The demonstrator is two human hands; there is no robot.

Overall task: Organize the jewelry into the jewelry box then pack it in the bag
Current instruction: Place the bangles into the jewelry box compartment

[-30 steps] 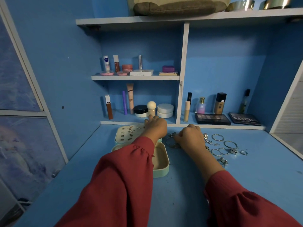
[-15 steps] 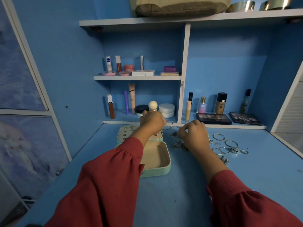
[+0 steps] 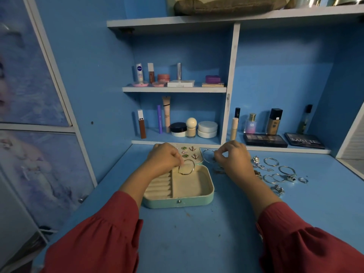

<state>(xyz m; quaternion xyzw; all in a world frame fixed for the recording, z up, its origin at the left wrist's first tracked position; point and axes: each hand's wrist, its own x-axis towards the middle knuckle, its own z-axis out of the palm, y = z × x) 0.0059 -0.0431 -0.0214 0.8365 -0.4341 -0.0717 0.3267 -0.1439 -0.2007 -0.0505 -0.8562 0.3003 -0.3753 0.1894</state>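
A thin bangle is pinched by the left hand and held over the big compartment of the open box, which lies on the table. The sorting step is judged to be in hand. A second ring is pinched by the right hand just beside the lid. Next, the bangle should be lowered flat inside the walls. More jewelry is spread to the right; free room is left in front of the box.
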